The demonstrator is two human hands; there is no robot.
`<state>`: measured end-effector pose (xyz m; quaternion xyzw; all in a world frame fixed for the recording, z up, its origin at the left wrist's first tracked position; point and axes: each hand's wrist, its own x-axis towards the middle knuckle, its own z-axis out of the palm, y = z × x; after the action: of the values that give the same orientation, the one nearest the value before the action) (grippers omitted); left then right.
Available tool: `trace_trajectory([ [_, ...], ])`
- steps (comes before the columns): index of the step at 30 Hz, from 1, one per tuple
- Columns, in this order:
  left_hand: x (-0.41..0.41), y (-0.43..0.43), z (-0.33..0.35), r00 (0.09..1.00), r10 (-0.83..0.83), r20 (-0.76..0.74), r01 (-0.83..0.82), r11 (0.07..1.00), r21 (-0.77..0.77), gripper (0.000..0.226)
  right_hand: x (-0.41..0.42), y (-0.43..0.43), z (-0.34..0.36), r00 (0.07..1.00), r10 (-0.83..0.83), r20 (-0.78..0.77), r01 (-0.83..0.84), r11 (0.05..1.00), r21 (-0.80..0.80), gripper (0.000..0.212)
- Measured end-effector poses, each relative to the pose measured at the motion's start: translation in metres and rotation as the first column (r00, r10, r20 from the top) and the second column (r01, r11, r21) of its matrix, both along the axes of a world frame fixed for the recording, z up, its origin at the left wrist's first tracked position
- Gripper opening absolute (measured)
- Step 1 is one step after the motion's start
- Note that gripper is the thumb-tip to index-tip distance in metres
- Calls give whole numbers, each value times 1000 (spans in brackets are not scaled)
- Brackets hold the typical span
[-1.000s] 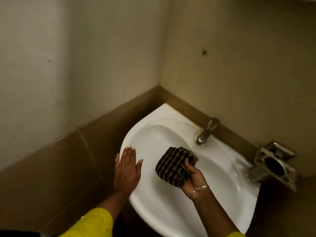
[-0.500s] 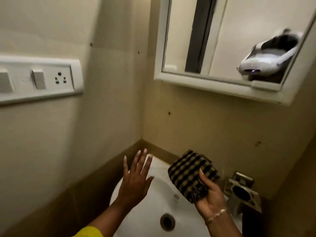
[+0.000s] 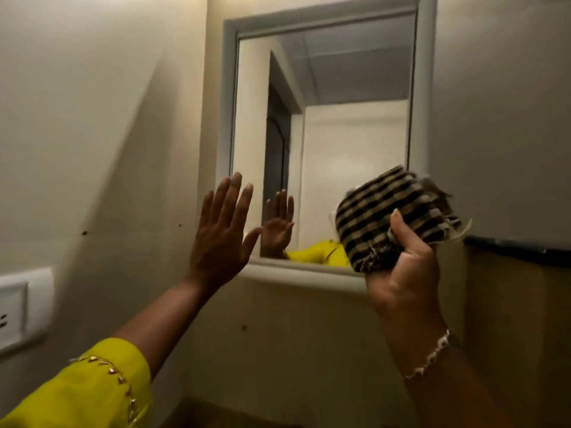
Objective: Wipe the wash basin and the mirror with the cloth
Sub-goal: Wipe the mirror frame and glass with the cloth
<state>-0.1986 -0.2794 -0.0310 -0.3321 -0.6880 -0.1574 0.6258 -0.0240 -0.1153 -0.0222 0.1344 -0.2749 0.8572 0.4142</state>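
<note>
Corner of a small room: two plain cream walls (image 3: 92, 134) meet at a vertical seam left of centre, both lit warm and dim, with a few small dark specks (image 3: 244, 328). A white switch plate (image 3: 21, 310) with a socket is fixed low on the left wall. At right, a dark ledge (image 3: 519, 244) caps a brown tiled section (image 3: 519, 319) below a paler wall.
</note>
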Motion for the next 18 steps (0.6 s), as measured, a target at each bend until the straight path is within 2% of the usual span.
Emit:
trace_trajectory([
  [2, -8, 3, 33, 998, -35, -60, 36, 999, 22, 66, -7, -2, 31, 963, -263, -61, 264, 965, 11, 27],
  [4, -15, 6, 61, 993, -77, -87, 82, 995, 58, 66, -12, -5, 64, 836, -515, -191, 521, 853, -19, 19],
  [6, -21, 8, 83, 986, -117, -116, 129, 987, 101, 65, -19, -5, 92, 597, -721, -351, 775, 632, 20, 33],
  [7, -25, 8, 92, 983, -137, -125, 152, 982, 116, 65, -25, -2, 105, 471, -782, -409, 867, 496, 51, 41],
  [9, -35, 9, 108, 975, -177, -136, 195, 971, 136, 65, -37, 7, 128, 267, -828, -493, 963, 243, 115, 43],
  [11, -46, 10, 122, 966, -223, -130, 242, 958, 156, 67, -45, 22, 148, 75, -813, -577, 990, -7, 138, 39],
  [13, -56, 11, 137, 956, -270, -115, 288, 940, 185, 71, -50, 35, 167, -138, -762, -633, 948, -286, 138, 43],
  [16, -65, 15, 160, 953, -284, -110, 300, 937, 181, 75, -50, 47, 188, -430, -598, -677, 733, -669, 125, 47],
  [18, -68, 17, 174, 952, -289, -98, 302, 939, 162, 82, -48, 53, 198, -524, -453, -721, 531, -836, 139, 52],
])
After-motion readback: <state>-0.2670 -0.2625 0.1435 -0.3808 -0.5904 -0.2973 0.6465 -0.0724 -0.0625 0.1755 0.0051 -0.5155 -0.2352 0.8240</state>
